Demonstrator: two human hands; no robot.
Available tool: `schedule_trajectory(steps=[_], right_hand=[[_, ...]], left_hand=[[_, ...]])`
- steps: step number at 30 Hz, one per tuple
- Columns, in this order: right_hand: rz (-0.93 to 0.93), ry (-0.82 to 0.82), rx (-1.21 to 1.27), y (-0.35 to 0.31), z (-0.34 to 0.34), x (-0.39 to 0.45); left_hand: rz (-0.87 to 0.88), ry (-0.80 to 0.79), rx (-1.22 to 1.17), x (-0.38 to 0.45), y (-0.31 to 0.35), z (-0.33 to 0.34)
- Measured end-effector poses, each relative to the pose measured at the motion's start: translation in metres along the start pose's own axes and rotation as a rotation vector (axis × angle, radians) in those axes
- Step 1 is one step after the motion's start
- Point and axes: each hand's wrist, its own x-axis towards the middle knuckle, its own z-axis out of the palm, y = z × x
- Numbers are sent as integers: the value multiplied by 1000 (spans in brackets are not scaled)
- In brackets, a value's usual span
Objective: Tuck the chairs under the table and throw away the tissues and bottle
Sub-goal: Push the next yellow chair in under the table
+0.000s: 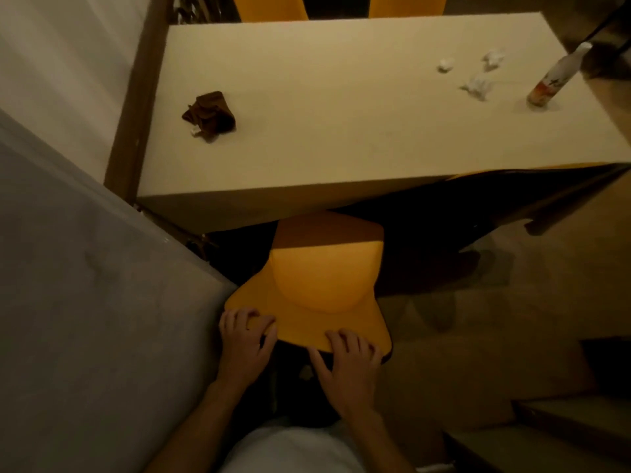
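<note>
An orange chair (317,285) stands at the near side of the cream table (307,158), its seat partly under the tabletop. My left hand (247,339) grips the top left of the chair's backrest. My right hand (348,360) grips its top right. On the table's far right lie three crumpled white tissues (476,85) (445,65) (493,58). Beside them stands a clear bottle (555,78) with a white cap and a red label. Another orange chair (532,169) shows as a sliver under the table's right end.
A crumpled brown cloth (210,112) lies on the table's left part. Two orange chair backs (269,6) (406,5) stand at the far side. A grey wall (85,302) closes in on the left. A dark piece of furniture (546,435) sits at the lower right.
</note>
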Motion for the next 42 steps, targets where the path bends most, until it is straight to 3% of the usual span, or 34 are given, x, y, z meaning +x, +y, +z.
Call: schedule_trajectory(steps=[5,12,19,42], right_hand=[[2,-5,17,9,5,4],[4,-6,0,30,-3,27],[1,-10,-37,58,-21,86],[-114,-137,-28,100,-68,225]], left_hand=[[-55,65,10,6,10,8],[-47,8,24,21,28,14],[78,-217,65,62,39,16],[7,-188,92,182,88,43]])
